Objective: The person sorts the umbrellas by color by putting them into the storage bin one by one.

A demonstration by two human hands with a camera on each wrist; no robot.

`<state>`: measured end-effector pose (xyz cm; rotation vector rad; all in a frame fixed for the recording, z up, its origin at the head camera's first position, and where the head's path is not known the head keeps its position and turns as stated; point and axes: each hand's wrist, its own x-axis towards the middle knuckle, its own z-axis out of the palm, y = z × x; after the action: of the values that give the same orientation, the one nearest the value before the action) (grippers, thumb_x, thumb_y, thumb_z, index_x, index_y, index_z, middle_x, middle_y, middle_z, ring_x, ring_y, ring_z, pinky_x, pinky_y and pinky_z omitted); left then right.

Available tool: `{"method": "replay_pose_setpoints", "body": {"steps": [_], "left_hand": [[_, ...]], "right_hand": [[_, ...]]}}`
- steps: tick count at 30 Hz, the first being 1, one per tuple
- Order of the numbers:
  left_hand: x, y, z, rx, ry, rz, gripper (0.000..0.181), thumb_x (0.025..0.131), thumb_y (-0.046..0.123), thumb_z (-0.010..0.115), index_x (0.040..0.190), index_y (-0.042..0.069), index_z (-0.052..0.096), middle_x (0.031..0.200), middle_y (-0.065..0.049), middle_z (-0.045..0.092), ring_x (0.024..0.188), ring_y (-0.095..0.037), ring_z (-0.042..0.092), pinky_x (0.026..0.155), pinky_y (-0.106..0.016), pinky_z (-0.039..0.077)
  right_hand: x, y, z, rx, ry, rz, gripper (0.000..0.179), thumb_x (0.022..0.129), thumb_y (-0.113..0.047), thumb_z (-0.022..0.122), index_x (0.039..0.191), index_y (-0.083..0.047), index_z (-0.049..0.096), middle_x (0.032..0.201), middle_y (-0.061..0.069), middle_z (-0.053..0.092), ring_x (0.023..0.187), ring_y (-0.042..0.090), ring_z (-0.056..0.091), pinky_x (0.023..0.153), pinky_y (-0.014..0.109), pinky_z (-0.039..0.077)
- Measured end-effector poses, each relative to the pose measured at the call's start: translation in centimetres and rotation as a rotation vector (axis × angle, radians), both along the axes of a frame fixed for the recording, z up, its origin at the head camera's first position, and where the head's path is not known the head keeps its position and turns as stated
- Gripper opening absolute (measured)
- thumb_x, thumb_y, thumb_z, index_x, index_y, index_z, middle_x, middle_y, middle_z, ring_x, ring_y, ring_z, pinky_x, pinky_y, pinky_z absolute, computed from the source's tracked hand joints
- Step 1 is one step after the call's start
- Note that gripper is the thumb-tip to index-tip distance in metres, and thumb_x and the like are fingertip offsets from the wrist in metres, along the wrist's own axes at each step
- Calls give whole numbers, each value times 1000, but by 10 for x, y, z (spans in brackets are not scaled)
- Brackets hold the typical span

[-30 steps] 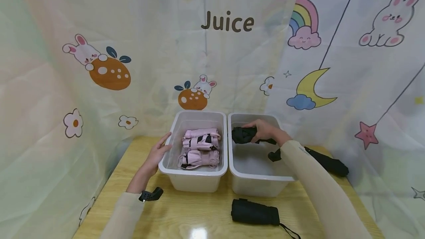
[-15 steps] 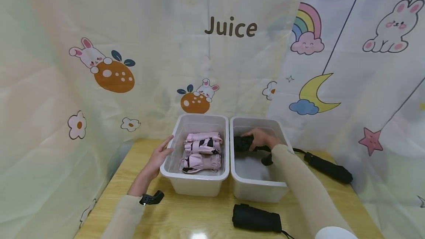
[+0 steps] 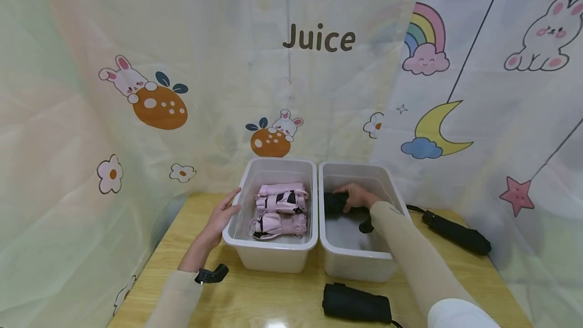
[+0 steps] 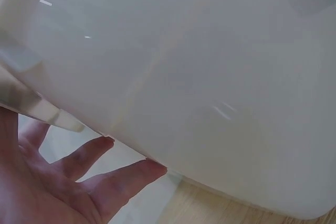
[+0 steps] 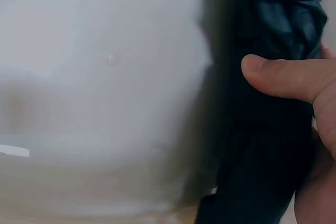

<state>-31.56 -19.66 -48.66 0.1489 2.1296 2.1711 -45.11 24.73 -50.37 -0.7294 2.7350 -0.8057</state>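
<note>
Two pale grey plastic bins stand side by side on a wooden table. The left bin point(image 3: 239, 241) holds several pink folded umbrellas point(image 3: 282, 202) with black patches. My left hand point(image 3: 217, 224) rests its outstretched fingers against this bin's left side; the fingertips point(image 4: 155, 167) meet the wall in the left wrist view. Inside the right bin point(image 3: 339, 252), my right hand point(image 3: 360, 198) grips a black folded umbrella point(image 3: 334, 203) near the left wall. Its thumb point(image 5: 278, 74) lies across the dark fabric, with the other fingers mostly hidden behind. A rounded black end point(image 3: 366, 226) shows below the right wrist.
A black folded umbrella point(image 3: 357, 303) lies on the table point(image 3: 255, 297) in front of the right bin. Another black umbrella point(image 3: 457, 233) lies right of that bin. A printed curtain point(image 3: 214, 90) hangs close behind both bins.
My right hand has lowered the black umbrella deeper into the right bin, close to its floor. The left hand stays at its bin. The head view has shifted slightly.
</note>
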Motion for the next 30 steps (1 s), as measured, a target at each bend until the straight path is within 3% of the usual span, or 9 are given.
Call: {"method": "replay_pose_setpoints", "body": {"steps": [4,8,14,19,23,26,30], "left_hand": [[2,5,-3,-1,-6,-27,58,101,17,51,154,21,30,153,-22,28,128,-49,40,97,-59,40],[3,6,-3,-3,-2,-19,57,100,17,50,154,20,30,152,-23,29,126,-50,40,96,-60,40],[1,5,2,5,20,-13,58,100,16,50,154,20,30,151,-24,31,127,-50,39,97,-60,39],[-3,4,2,8,25,-18,58,100,15,50,154,18,29,151,-25,31,128,-49,39,97,-59,39],[-5,4,1,0,36,-23,57,101,16,50,154,19,29,150,-24,32,128,-48,39,98,-59,38],[-4,3,1,-23,28,-25,57,101,17,49,154,20,29,150,-24,32,128,-46,40,98,-58,39],[-2,-3,4,-43,5,-8,56,102,16,48,155,21,28,151,-23,32,128,-46,40,98,-58,39]], "right_hand": [[3,4,-9,58,11,-11,68,55,6,88,119,-7,70,120,10,66,106,20,53,89,32,47],[6,6,-11,42,-1,-39,66,56,5,88,118,-8,71,120,9,66,102,19,53,86,30,47],[6,5,-1,17,9,-43,57,61,7,86,115,-7,73,119,12,66,106,26,58,82,33,51],[2,8,10,69,-4,-34,52,64,7,84,113,-6,73,116,10,68,109,28,58,85,35,51],[3,14,31,122,-24,-77,44,70,6,80,112,-7,74,115,8,69,112,30,58,90,39,49],[6,20,55,144,-56,-134,37,78,2,74,113,-10,74,114,6,68,111,28,59,91,42,49],[11,26,88,87,-65,-125,29,88,-4,68,117,-4,70,113,11,68,107,26,62,89,41,50]]}}
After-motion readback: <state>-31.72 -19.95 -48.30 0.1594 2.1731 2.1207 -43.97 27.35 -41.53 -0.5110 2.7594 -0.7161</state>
